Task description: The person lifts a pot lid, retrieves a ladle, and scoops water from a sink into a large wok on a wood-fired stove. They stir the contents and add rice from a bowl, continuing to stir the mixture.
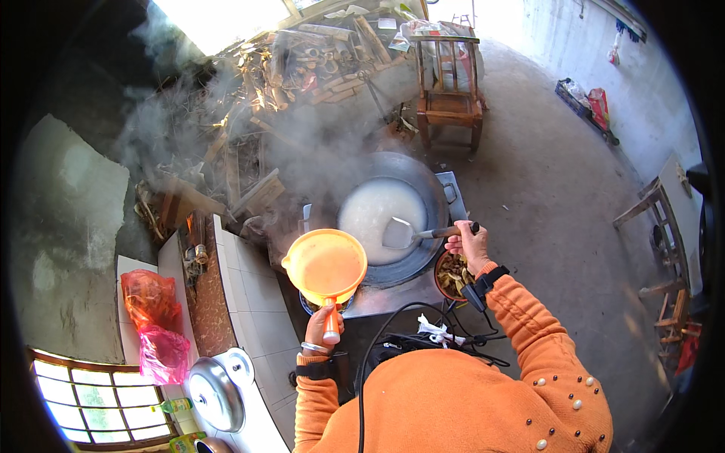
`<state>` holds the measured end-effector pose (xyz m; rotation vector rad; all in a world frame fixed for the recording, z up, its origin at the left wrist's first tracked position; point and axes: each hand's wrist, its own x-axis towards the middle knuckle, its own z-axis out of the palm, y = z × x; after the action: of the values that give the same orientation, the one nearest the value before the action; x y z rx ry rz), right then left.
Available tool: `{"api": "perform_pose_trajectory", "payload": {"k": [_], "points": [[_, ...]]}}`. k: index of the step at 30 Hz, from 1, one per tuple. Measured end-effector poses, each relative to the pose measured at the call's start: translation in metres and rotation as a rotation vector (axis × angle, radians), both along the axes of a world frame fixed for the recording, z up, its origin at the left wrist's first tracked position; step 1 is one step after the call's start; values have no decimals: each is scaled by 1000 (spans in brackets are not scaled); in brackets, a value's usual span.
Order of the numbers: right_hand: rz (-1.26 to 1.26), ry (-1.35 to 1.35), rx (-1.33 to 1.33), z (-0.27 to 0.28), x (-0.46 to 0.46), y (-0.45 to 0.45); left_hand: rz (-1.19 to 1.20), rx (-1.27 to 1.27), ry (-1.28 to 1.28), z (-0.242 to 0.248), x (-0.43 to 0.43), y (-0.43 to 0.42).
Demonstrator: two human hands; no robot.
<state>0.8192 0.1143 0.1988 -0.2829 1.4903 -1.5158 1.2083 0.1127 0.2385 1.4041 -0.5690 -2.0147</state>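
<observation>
My left hand point(323, 328) grips the handle of an orange plastic ladle point(324, 263), held level beside the wok's lower left rim. My right hand point(470, 246) is closed around the dark handle of a metal wok spatula point(399, 233). The spatula's blade lies at the surface of a cloudy white liquid point(376, 206) in a large wok point(427, 192). Steam drifts up and left from it. Partly under my right hand stands a bowl of brownish, sliced-looking food point(451, 274). Another bowl point(308, 306) is mostly hidden beneath the ladle.
The wok sits in a metal-topped stove point(391, 294). Firewood point(323, 54) is heaped beyond it, near a wooden chair point(453, 102). On the left, a tiled counter point(260, 427) bears a metal lid point(215, 393). A black cable point(365, 374) runs across my front.
</observation>
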Motion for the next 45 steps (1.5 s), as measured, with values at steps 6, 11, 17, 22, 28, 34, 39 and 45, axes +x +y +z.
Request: {"api": "perform_pose_trajectory", "payload": {"k": [6,11,17,22,28,34,39,45], "points": [[-23,-19,4,-4,4,-3,5,7,-5,0,0,-1],[-52,-27,-4,7,6,-3,-23,-6,-11,1,-4,0],[-16,3,-115,57,9,1,-35,-2,-32,-2,-11,-2],[61,25,-202,105,16,6,-73,34,-16,-8,-18,-7],[248,136,-288,137,34,17,-89,37,21,-10,-28,-9],[398,476,-431,136,40,25,-111,39,29,-18,-31,-10],[238,378,-321,100,18,2,-119,37,-5,-17,-26,-4],[40,188,-161,45,2,-9,-96,0,4,-3,-23,5]]}}
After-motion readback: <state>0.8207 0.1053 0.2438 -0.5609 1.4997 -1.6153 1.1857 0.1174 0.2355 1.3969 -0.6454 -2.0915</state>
